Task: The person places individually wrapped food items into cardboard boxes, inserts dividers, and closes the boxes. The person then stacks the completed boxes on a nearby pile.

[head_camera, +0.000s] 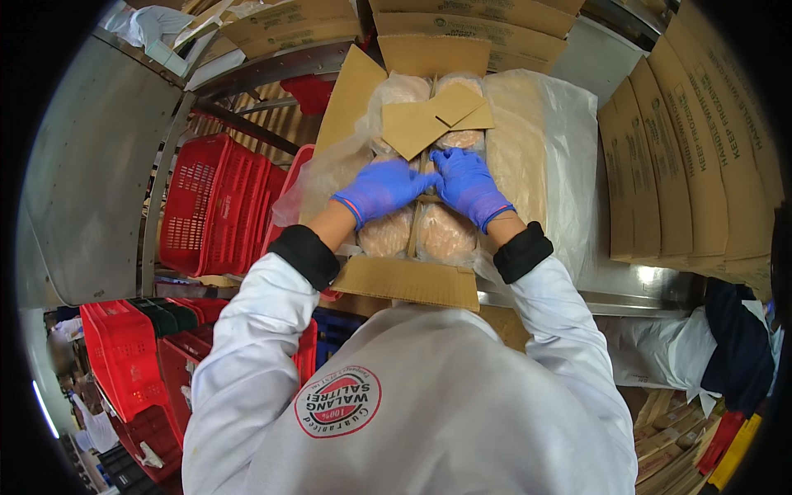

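Note:
An open cardboard box (405, 281) lies before me, its flaps spread outward. Inside are several stacks of round, pale pink patties (447, 234) in clear plastic, set apart by upright cardboard dividers (413, 232). My left hand (387, 189), in a blue glove, rests over the box's middle on the left side. Opposite it, my right hand (469, 185), gloved too, has its fingers bent down near the central divider. The two hands nearly meet; what their fingertips grip is hidden. Loose, flat cardboard pieces (411, 127) lie on the far stacks, just beyond my fingers.
Clear plastic sheeting (572, 154) spreads over a cardboard flap on the right. Flattened printed cartons (671, 167) stand in a row at the right on a steel table (656, 288). Red plastic baskets (198, 204) are stacked at left. More cartons (464, 25) stand behind the box.

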Demonstrator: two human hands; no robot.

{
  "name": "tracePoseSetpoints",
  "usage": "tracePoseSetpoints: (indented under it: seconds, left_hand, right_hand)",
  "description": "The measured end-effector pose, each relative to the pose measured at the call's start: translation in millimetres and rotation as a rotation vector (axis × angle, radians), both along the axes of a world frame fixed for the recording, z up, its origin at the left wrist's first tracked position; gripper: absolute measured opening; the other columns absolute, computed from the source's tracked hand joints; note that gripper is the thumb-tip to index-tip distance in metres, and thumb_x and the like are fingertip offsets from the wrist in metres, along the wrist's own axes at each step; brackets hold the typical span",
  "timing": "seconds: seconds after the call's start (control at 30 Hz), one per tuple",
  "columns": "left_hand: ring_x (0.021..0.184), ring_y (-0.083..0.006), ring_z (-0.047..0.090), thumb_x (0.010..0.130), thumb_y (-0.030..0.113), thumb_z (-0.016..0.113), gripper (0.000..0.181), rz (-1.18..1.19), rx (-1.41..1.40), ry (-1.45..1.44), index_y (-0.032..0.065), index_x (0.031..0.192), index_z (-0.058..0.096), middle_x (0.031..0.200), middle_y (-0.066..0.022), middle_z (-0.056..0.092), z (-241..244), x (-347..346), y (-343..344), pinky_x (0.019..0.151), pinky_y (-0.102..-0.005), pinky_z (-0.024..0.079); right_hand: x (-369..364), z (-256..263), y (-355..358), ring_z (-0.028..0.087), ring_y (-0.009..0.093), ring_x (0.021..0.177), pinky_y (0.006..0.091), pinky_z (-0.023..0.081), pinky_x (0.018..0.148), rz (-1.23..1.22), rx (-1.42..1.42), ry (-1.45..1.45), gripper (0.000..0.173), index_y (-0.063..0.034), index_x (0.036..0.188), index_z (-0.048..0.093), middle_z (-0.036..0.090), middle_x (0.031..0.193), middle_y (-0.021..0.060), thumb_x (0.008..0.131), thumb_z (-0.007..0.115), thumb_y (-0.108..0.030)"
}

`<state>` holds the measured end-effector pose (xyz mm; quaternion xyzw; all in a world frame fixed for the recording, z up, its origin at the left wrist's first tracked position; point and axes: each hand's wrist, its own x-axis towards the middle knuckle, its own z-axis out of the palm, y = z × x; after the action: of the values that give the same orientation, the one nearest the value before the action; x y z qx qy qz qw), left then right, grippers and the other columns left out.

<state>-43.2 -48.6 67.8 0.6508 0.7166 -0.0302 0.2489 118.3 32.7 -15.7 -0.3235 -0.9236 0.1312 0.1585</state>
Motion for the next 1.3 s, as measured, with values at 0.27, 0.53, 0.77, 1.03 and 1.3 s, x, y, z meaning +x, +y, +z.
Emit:
tracePoseSetpoints:
  seconds: [0.27,0.53,0.77,1.03,1.3]
  left_hand:
    - [0.138,-0.0481,0.032,0.094,0.057,0.051,0.071,0.110,0.697,0.161,0.0187,0.152,0.036,0.152,-0.0278,0.033,-62.3,6.2,-2.0,0.112,-0.0556,0.027]
    - [0.141,-0.0456,0.028,0.093,0.059,0.049,0.076,0.151,0.947,0.003,0.0154,0.153,0.033,0.155,-0.0262,0.027,1.3,12.7,2.5,0.113,-0.0614,0.020]
    - [0.146,-0.0400,0.023,0.095,0.046,0.055,0.074,0.201,0.778,0.260,0.0091,0.154,0.028,0.158,-0.0240,0.021,-59.3,29.2,-9.1,0.117,-0.0548,0.016]
    - [0.121,-0.0347,0.054,0.090,0.030,0.063,0.046,0.025,0.518,-0.327,0.0114,0.132,0.059,0.128,-0.0189,0.058,-55.3,2.3,-30.9,0.101,-0.0441,0.043]
    - [0.090,-0.0367,0.065,0.085,0.023,0.064,0.019,-0.353,0.084,0.248,0.0086,0.095,0.071,0.100,-0.0159,0.067,-36.5,-7.3,-23.5,0.081,-0.0460,0.052]
  right_hand:
    - [-0.2,-17.8,-15.8,0.062,0.039,0.095,0.0498,0.046,0.087,-0.013,0.187,0.104,0.029,-0.0081,0.109,0.064,0.063,0.106,0.0198,0.087,0.057,-0.024]
    - [9.8,-0.8,-24.0,0.060,0.033,0.103,0.0472,0.041,0.095,0.039,0.141,0.034,0.036,-0.0096,0.116,0.064,0.064,0.109,0.0120,0.086,0.056,-0.028]
    - [19.8,30.0,-16.2,0.060,0.034,0.101,0.0435,0.044,0.094,-0.054,0.075,0.211,0.028,-0.0072,0.109,0.068,0.065,0.104,0.0162,0.088,0.058,-0.022]
    - [52.4,80.7,-42.2,0.062,0.035,0.096,0.0439,0.050,0.085,0.129,-0.035,0.238,0.034,-0.0077,0.106,0.071,0.066,0.100,0.0156,0.083,0.070,-0.032]
    - [3.2,5.7,-28.5,0.065,0.033,0.090,0.0443,0.052,0.076,0.169,0.032,-0.190,0.021,-0.0088,0.086,0.071,0.068,0.090,0.0139,0.083,0.069,-0.029]
